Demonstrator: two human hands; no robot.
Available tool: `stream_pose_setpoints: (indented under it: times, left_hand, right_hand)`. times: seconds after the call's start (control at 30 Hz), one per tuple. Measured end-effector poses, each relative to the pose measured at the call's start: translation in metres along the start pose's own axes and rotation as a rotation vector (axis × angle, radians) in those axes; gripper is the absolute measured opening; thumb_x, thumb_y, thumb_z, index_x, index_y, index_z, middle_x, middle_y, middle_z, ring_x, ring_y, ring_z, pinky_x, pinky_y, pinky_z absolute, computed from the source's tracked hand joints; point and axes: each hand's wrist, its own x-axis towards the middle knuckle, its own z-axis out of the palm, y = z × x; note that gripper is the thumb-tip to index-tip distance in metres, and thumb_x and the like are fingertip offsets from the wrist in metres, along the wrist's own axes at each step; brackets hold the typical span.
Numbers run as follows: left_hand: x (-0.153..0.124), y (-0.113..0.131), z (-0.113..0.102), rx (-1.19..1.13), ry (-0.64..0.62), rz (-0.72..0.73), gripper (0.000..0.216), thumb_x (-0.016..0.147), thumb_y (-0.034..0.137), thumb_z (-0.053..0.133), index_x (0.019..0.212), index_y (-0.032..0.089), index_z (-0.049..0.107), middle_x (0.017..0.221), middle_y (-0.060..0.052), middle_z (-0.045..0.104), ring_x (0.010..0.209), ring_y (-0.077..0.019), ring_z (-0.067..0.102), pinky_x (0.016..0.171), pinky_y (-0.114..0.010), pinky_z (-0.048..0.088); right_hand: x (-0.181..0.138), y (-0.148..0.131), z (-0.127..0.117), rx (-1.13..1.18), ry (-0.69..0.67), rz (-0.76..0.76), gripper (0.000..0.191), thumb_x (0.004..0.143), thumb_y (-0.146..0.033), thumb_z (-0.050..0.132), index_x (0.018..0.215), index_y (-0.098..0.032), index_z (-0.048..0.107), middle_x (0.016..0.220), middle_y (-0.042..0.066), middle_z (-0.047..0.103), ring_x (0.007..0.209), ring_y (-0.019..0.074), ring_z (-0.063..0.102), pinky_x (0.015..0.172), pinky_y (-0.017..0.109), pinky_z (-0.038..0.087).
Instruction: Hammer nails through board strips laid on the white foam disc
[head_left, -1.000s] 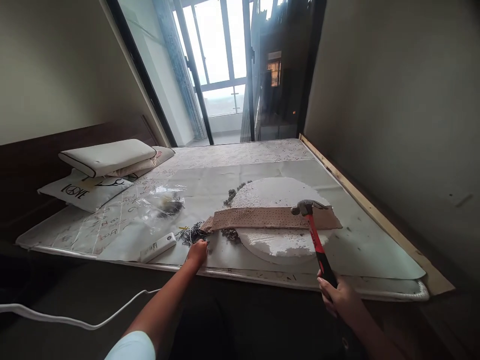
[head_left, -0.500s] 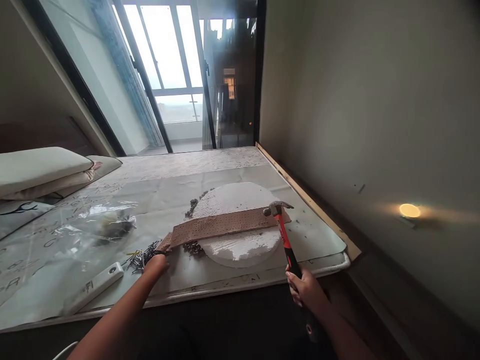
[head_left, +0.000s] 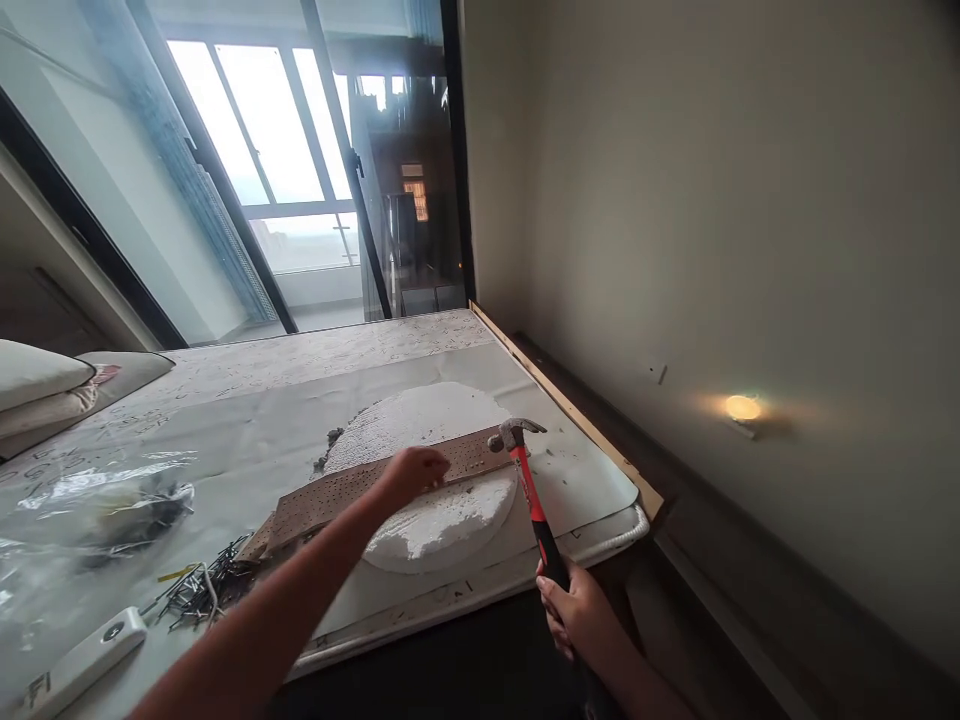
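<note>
My right hand (head_left: pixel 570 610) is wrapped round the black grip of a claw hammer (head_left: pixel 528 478) with a red shaft. The hammer's metal head is raised over the right end of a brown board (head_left: pixel 319 500) dotted with small holes. That board lies across a round white foam block (head_left: pixel 442 535). Above the middle of the board is my left hand (head_left: pixel 412 475), its fingers pinched together; anything between them is too small to make out. A heap of nails (head_left: pixel 202 590) lies left of the board, beside a smaller brown piece (head_left: pixel 256 540).
A clear plastic bag (head_left: pixel 112 515) with dark contents and a white power strip (head_left: pixel 90 655) lie on the left of the covered mattress (head_left: pixel 360 345). Pillows (head_left: pixel 41 375) are stacked at far left. A wooden edge (head_left: pixel 562 400) runs along the right, near the wall.
My left hand has moved from the nail heap rightward to above the board. My right hand still holds the hammer. The view has swung to the right.
</note>
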Motion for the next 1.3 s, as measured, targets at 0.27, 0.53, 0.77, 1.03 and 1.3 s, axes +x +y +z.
stream_pose_setpoints:
  times: [0.27,0.53,0.77,1.03,1.3]
  left_hand:
    - [0.075,-0.003,0.086,0.033,0.378,0.081,0.023,0.077,0.030,0.055,0.075,0.014,0.071,0.074,-0.006,0.069,0.070,-0.0153,0.061,0.066,-0.025,0.043]
    - [0.085,-0.026,0.097,-0.063,0.373,-0.011,0.026,0.078,0.031,0.054,0.081,0.013,0.072,0.078,-0.006,0.069,0.071,-0.0159,0.061,0.064,-0.025,0.044]
    - [0.083,-0.027,0.099,-0.090,0.407,0.043,0.024,0.076,0.033,0.056,0.078,0.016,0.072,0.077,-0.005,0.070,0.064,-0.0144,0.060,0.061,-0.024,0.044]
    - [0.084,-0.029,0.102,-0.053,0.439,0.091,0.020,0.077,0.028,0.056,0.077,0.017,0.072,0.073,-0.004,0.070,0.068,-0.0150,0.062,0.065,-0.024,0.044]
    - [0.088,-0.037,0.106,-0.006,0.448,0.131,0.019,0.078,0.028,0.057,0.078,0.017,0.072,0.079,-0.005,0.070,0.073,-0.0155,0.062,0.067,-0.024,0.042]
  right_hand:
    - [0.003,0.005,-0.016,0.022,0.016,0.031,0.038,0.064,-0.048,0.057,0.085,-0.021,0.040,0.045,-0.014,0.035,0.028,0.0034,0.027,0.024,0.016,0.025]
    - [0.009,0.003,-0.013,0.021,0.015,0.067,0.041,0.062,-0.051,0.056,0.084,-0.021,0.039,0.044,-0.014,0.034,0.028,0.0030,0.027,0.024,0.016,0.025]
    - [0.008,0.006,-0.015,-0.002,-0.012,0.043,0.035,0.067,-0.047,0.053,0.085,-0.020,0.040,0.047,-0.014,0.035,0.028,0.0024,0.028,0.023,0.015,0.024]
    - [0.012,0.011,-0.012,-0.015,0.037,-0.011,0.032,0.069,-0.045,0.053,0.084,-0.021,0.039,0.047,-0.014,0.033,0.028,0.0026,0.027,0.024,0.014,0.024]
    - [0.015,0.021,-0.010,-0.045,0.071,-0.020,0.033,0.069,-0.045,0.053,0.085,-0.021,0.037,0.047,-0.014,0.034,0.028,0.0024,0.027,0.024,0.014,0.024]
